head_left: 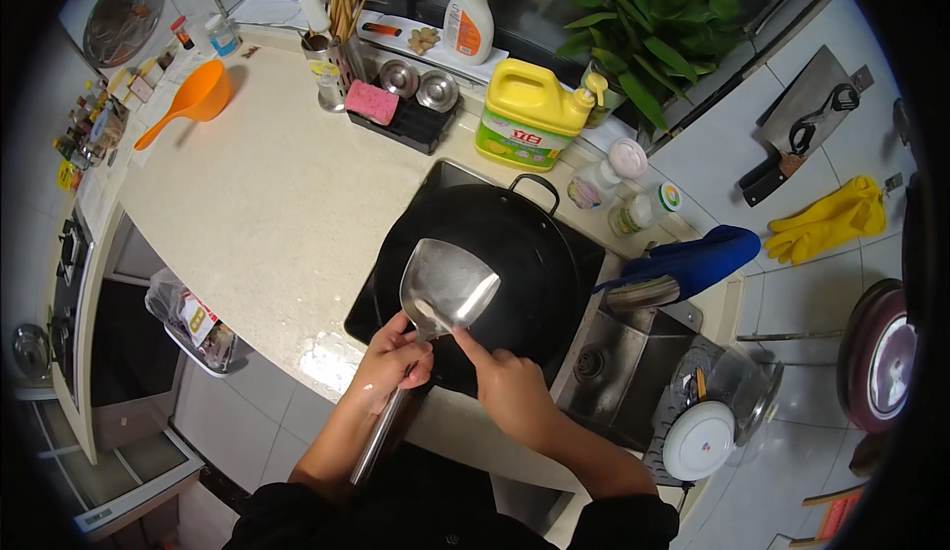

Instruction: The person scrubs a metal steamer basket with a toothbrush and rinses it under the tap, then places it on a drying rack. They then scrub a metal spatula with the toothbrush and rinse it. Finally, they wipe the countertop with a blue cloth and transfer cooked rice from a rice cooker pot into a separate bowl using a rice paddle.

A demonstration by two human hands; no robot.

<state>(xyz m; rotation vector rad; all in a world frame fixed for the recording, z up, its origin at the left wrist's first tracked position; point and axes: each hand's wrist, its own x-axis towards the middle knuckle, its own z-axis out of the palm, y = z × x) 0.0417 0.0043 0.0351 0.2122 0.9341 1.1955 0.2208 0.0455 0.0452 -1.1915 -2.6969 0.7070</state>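
Observation:
My left hand (394,360) is wrapped round the metal handle of a wok spatula (465,278), just below its broad blade. The blade points up and away from me, over a large black wok (539,273). The tip of my right index finger touches the base of the blade, while the other fingers of my right hand (513,387) are curled. Below the left hand, the handle slants down toward my body. Under the spatula, the wok sits over the sink, one loop handle at its far side.
Right of the wok is a steel sink basin (618,362), with a blue cloth item (703,258) at its far edge and a white plate (699,441) beside it. Behind stand a yellow detergent jug (524,119) and a pink sponge (371,102). An orange ladle (203,93) lies far left.

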